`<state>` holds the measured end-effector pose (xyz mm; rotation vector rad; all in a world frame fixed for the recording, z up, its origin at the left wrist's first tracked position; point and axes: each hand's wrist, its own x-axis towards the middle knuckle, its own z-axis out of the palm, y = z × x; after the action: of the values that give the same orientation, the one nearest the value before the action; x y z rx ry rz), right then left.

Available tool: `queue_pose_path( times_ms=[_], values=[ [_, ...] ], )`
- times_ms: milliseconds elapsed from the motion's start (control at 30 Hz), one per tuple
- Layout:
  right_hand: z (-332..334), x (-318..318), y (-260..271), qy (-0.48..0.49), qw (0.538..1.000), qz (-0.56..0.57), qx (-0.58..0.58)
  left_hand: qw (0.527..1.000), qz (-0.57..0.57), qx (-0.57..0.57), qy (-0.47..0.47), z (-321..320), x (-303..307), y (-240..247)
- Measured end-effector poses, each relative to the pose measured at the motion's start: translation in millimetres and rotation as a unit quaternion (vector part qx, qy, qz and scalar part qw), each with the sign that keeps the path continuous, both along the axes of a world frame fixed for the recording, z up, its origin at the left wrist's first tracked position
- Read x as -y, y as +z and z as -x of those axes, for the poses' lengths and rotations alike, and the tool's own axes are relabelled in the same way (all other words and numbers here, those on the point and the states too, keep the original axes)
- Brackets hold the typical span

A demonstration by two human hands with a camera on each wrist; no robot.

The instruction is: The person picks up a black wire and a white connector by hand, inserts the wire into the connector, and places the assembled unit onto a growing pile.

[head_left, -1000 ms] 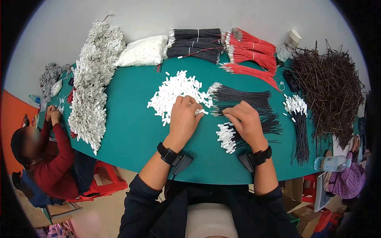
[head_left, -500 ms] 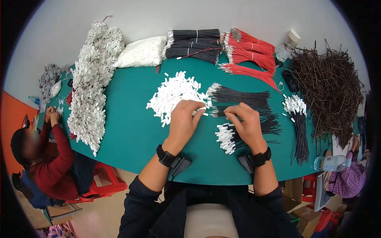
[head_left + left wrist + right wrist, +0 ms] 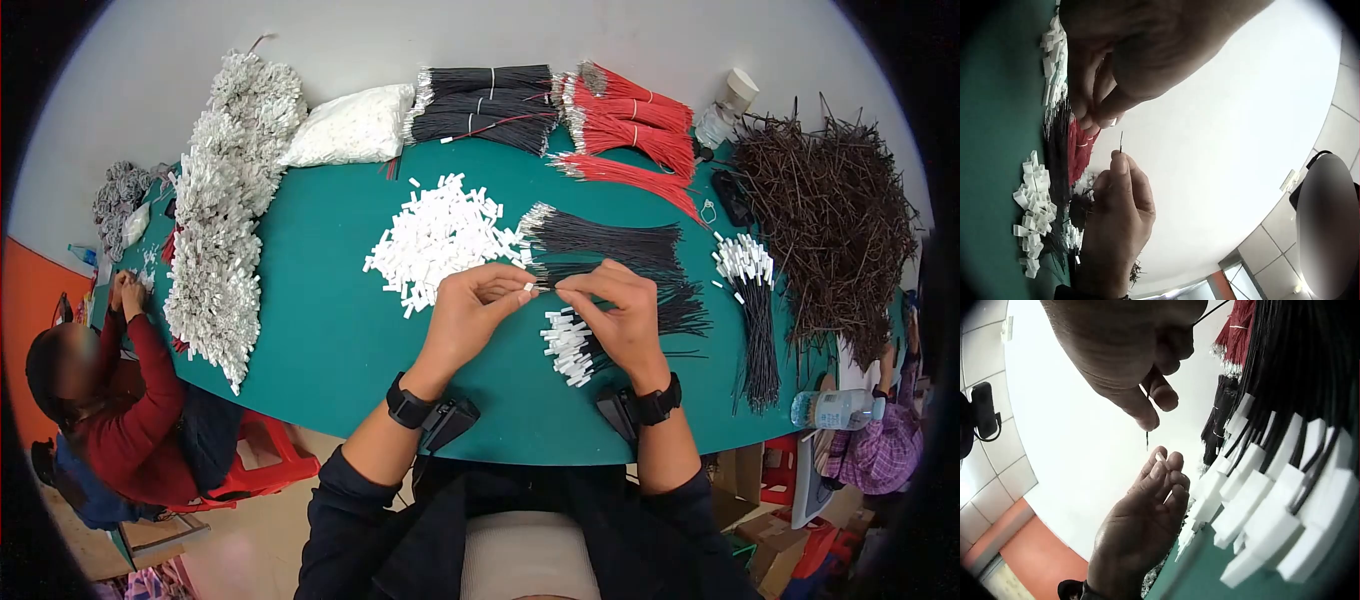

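My left hand (image 3: 468, 312) pinches a small white connector housing (image 3: 1161, 460) between thumb and fingers, just right of a loose pile of white connector housings (image 3: 435, 240). Facing it, my right hand (image 3: 625, 308) grips a black wire (image 3: 1121, 141) between thumb and forefinger, its thin bare tip sticking out. In the right wrist view a small gap separates the wire tip from the housing. Loose black wires (image 3: 608, 240) lie spread beyond my right hand. Below that hand sits a cluster of black wires with white housings on their ends (image 3: 1254, 500).
Tied black wire bundles (image 3: 490, 103), red wire bundles (image 3: 635, 130) and a white bag (image 3: 350, 125) line the back. A long white connector heap (image 3: 215, 220) lies left. Rightward are a housed wire bundle (image 3: 757, 320), a dark brown heap (image 3: 825, 220) and a bottle (image 3: 838, 410). People sit either side.
My left hand has come away from the pile of housings, moving right with one housing between its fingers. My right hand has shifted slightly left, bringing the wire's end close to it.
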<state>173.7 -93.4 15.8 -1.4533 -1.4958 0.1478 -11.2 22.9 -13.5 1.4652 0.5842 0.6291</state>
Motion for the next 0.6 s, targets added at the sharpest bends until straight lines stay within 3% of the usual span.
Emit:
queue_pose_path(
  times_ms=[233, 433, 600],
  values=[
    [-2.0, 0.7, -0.8, -0.006, 1.000, 0.000, 0.010, 0.989, 0.139, 0.045, -0.018, 1.3, -3.4, 2.7],
    [-2.9, 0.5, -0.7, -0.009, 0.999, -0.013, 0.030, 0.994, 0.109, -0.004, 0.006, 3.2, -3.4, 3.5],
    [-2.7, 0.7, -1.6, -0.009, 0.999, -0.007, 0.032, 0.987, 0.157, 0.044, -0.006, 3.4, -5.4, 2.3]
  ],
)
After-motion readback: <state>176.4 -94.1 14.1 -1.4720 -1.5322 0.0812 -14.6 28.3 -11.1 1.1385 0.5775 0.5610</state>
